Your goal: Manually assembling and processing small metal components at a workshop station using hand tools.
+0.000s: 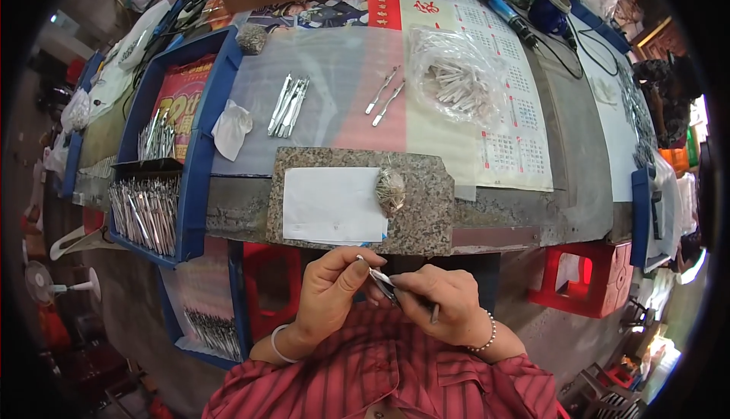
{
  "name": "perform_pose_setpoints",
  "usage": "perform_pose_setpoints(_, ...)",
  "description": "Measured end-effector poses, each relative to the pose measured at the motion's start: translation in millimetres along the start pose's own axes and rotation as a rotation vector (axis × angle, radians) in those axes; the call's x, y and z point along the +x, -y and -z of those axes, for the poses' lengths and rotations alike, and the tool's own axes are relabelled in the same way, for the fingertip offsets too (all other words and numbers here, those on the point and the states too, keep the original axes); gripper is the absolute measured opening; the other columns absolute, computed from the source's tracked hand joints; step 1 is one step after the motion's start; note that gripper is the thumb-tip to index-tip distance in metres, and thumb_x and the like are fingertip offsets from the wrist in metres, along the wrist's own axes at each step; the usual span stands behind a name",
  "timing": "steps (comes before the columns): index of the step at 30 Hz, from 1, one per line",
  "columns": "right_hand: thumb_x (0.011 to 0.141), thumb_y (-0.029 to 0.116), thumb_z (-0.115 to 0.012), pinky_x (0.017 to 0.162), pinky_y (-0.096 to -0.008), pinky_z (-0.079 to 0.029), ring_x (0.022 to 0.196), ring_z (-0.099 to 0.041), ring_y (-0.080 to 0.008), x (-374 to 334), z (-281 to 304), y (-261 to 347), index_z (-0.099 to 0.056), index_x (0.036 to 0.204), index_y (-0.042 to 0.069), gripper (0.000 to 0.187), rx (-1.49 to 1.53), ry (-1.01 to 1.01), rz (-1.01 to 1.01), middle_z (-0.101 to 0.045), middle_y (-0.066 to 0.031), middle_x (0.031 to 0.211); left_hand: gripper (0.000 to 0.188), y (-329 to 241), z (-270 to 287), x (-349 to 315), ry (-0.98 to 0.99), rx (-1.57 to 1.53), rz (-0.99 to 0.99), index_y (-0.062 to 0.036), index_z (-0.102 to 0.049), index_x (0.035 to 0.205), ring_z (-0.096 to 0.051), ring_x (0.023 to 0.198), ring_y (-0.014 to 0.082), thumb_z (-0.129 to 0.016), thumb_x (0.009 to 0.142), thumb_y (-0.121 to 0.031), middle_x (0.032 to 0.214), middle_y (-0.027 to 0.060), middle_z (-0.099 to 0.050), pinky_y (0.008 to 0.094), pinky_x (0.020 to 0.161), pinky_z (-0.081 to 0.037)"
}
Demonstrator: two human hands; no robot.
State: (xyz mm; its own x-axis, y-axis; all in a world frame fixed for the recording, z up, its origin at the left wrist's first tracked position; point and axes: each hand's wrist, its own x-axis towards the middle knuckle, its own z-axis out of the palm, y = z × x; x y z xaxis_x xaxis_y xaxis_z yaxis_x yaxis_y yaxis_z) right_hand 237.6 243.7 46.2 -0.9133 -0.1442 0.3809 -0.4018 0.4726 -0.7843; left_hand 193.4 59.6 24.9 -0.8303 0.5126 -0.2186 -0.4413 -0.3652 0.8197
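Note:
In front of my chest, just off the table's near edge, my two hands meet over a slender silvery metal piece (377, 273). My left hand (328, 291) is closed, pinching its upper end between thumb and fingertips. My right hand (443, 303) is closed round a slim rod-like tool (435, 313), whose end sticks out below the fingers; most of it is hidden. Where the two pieces meet, I cannot tell them apart clearly. Beyond my hands lies a granite slab (427, 225) with white paper (331, 202) and a clear bag of small thin parts (391, 191) on it.
A blue tray (199, 153) at left holds many slim metal pieces (144, 214). Farther back lie a bundle of silvery pieces (288, 106), two single ones (386, 96) and a plastic bag of pieces (460, 80). A red stool (601, 278) stands right; another blue tray (242, 305) sits lower left.

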Motion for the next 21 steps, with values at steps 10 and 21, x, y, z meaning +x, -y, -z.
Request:
perform_pose_setpoints(10,0.072,0.002,-0.069,0.042,-0.0289,-0.042,0.051,-0.054,-0.0164,-8.0,-23.5,2.1,-0.064,0.104,0.001,0.032,-0.114,-0.006,0.067,-0.051,-0.0039,0.067,0.021,0.0,7.0,-1.1,-0.03,0.041,-0.025,0.0017,-0.06,0.105,-0.06,0.073,0.008,-0.052,0.098,-0.017,0.081,0.0048,-0.063,0.0213,0.065,-0.05)
perform_pose_setpoints(21,0.071,0.01,-0.072,0.048,-0.0272,-0.046,0.062,-0.056,-0.016,45.5,-2.8,13.8,-0.065,0.1,0.004,0.031,-0.268,0.235,0.238,-0.061,-0.0034,0.081,0.013,-63.3,47.9,1.2,0.2,0.807,-0.327,0.0002,-0.066,0.091,-0.064,0.073,0.0225,-0.068,0.079,0.002,0.082,0.0112,-0.065,0.029,0.064,-0.049)
